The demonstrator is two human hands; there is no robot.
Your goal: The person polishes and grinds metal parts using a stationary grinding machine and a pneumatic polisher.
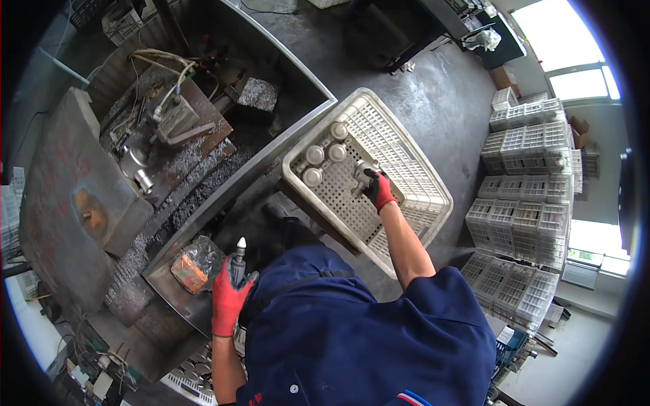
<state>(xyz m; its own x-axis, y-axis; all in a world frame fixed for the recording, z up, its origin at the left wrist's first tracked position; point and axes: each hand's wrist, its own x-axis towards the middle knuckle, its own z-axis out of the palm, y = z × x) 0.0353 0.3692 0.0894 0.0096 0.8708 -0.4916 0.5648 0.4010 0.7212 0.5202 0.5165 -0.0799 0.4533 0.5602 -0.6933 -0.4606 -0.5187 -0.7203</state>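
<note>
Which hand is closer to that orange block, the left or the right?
Left. The left hand is just beside the orange block, holding a white-tipped tool; the right hand is farther off, at the pale crate, holding a metal part.

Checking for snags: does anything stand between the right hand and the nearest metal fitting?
Nothing visible does: the right hand touches the metal fitting, and the other fittings in the crate lie left of it.

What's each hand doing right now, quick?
Left hand: closed, holding a dark tool with a white, pointed tip.
Right hand: closed on a metal part in the basket.
</note>
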